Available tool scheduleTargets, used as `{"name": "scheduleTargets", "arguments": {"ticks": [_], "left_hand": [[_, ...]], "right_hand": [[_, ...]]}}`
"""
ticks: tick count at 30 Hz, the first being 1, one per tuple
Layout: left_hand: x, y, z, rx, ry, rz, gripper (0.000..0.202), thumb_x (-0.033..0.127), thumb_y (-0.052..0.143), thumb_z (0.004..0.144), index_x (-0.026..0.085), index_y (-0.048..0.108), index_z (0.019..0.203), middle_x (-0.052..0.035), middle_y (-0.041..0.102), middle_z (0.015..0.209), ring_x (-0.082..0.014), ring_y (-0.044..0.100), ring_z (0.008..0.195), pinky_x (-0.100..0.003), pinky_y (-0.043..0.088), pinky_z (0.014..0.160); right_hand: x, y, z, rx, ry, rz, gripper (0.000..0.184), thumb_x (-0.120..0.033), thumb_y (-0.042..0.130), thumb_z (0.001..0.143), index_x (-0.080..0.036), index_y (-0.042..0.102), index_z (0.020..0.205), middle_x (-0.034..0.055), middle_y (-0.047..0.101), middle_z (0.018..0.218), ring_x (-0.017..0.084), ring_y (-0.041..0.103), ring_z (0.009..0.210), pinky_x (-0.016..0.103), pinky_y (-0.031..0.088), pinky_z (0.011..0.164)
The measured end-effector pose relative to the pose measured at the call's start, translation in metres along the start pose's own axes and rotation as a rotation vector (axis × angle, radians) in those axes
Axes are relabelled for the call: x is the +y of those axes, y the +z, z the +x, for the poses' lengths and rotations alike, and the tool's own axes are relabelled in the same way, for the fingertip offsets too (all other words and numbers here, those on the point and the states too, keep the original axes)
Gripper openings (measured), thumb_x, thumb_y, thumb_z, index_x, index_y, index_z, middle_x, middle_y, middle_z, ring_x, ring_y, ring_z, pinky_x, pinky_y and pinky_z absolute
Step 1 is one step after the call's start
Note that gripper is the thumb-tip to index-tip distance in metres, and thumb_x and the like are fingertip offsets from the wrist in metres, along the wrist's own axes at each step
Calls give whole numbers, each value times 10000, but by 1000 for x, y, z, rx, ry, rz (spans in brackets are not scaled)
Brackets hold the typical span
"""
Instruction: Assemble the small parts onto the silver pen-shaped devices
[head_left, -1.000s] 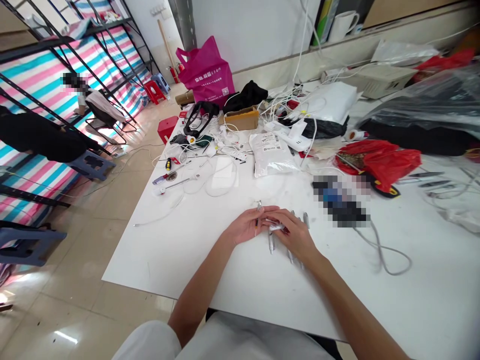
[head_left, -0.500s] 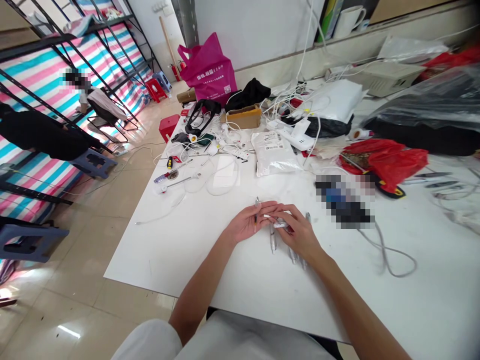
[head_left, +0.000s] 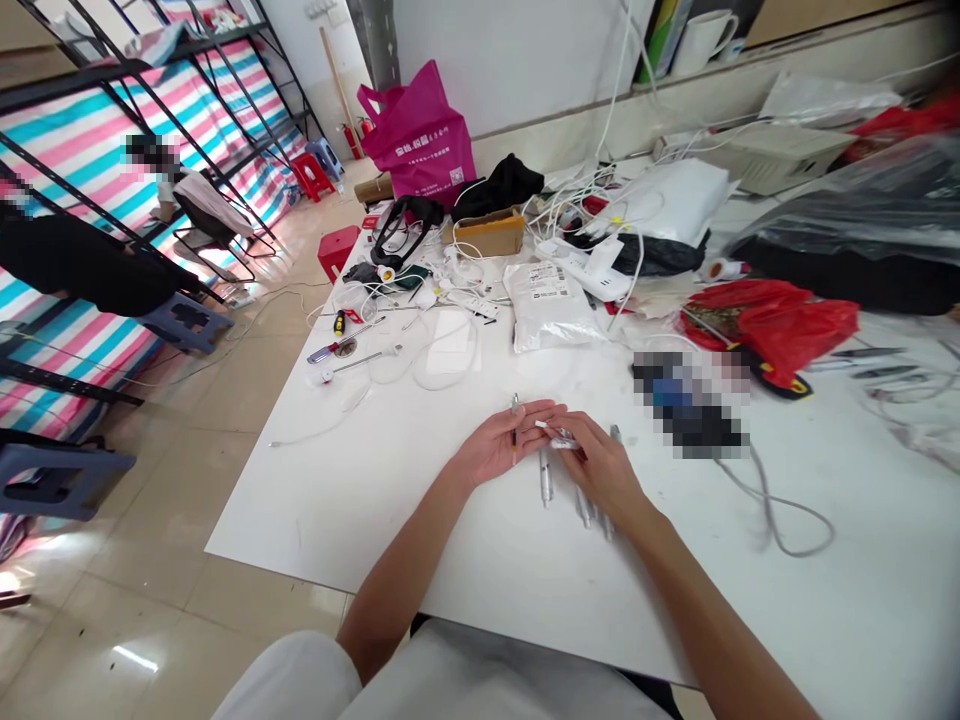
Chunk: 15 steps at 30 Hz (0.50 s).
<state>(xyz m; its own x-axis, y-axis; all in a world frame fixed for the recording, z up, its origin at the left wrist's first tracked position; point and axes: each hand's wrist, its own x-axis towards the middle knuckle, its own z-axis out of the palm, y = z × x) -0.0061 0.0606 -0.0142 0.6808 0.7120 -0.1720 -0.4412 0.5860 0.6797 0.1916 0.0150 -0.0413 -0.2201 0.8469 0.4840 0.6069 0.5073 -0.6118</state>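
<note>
My left hand (head_left: 491, 445) is turned palm up over the table, its thumb across a slim pen part (head_left: 514, 432) with a silver end, a dark middle and an orange end. Against its fingertips, my right hand (head_left: 604, 465) pinches a small silvery piece (head_left: 562, 441) with a white tip; its exact kind is unclear. Under and beside the hands lie several silver pens: one pen (head_left: 546, 478) points toward me, and another pen (head_left: 583, 508) is partly covered by my right hand.
Across the white table (head_left: 337, 530) are a white parcel (head_left: 551, 308), screwdrivers (head_left: 330, 350), tangled cables, a red plastic bag (head_left: 780, 315) and a pink tote bag (head_left: 427, 150). A grey cable (head_left: 765, 490) loops at the right. Two people sit at the far left.
My right hand has shifted slightly, and the white-tipped piece in it shows more between the fingers. My left hand keeps the slim pen part under its thumb.
</note>
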Motion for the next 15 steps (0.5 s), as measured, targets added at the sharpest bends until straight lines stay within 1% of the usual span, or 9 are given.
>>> {"name": "scheduleTargets", "arguments": {"ticks": [3, 6, 8, 11, 13, 15], "left_hand": [[0, 2, 0, 21, 3, 14, 409, 381, 627, 1005, 167, 700, 1346, -157, 535, 1572, -271, 542, 1400, -412, 344, 1219], [-1, 2, 0, 59, -15, 26, 412, 381, 682, 974, 170, 714, 1327, -168, 573, 1532, -276, 574, 1366, -414, 363, 1199], [-2, 3, 0, 65, -27, 39, 432, 372, 732, 941, 167, 720, 1321, -176, 621, 1473, -270, 621, 1300, -413, 383, 1173], [-3, 2, 1, 70, -45, 52, 470, 361, 799, 886, 155, 732, 1303, -172, 712, 1316, -257, 674, 1197, -417, 404, 1141], [-4, 1, 1, 77, -61, 54, 477, 358, 821, 865, 152, 740, 1287, -156, 739, 1237, -246, 683, 1165, -413, 406, 1137], [-5, 0, 1, 87, -67, 48, 472, 359, 831, 855, 157, 748, 1274, -139, 747, 1202, -233, 686, 1149, -405, 408, 1139]], "right_hand": [[2, 0, -1, 8, -20, -25, 337, -105, 489, 958, -243, 604, 1242, 109, 689, 1198, 233, 712, 988, 334, 576, 701], [0, -1, 0, 7, -17, -19, 322, -110, 520, 945, -238, 633, 1218, 101, 702, 1147, 222, 714, 922, 319, 563, 656], [-3, 0, 0, 22, -13, 0, 340, -94, 534, 934, -246, 638, 1220, 92, 705, 1154, 220, 713, 929, 311, 559, 647], [-8, 1, 0, 56, -9, 28, 398, -63, 551, 922, -266, 639, 1253, 79, 699, 1195, 212, 712, 961, 295, 560, 642], [-9, 2, 0, 73, -17, 54, 441, -42, 559, 915, -276, 635, 1281, 74, 695, 1193, 209, 710, 978, 292, 568, 653], [-9, 2, 1, 83, -31, 73, 481, -24, 562, 907, -282, 630, 1307, 72, 689, 1185, 209, 707, 989, 296, 576, 672]]}}
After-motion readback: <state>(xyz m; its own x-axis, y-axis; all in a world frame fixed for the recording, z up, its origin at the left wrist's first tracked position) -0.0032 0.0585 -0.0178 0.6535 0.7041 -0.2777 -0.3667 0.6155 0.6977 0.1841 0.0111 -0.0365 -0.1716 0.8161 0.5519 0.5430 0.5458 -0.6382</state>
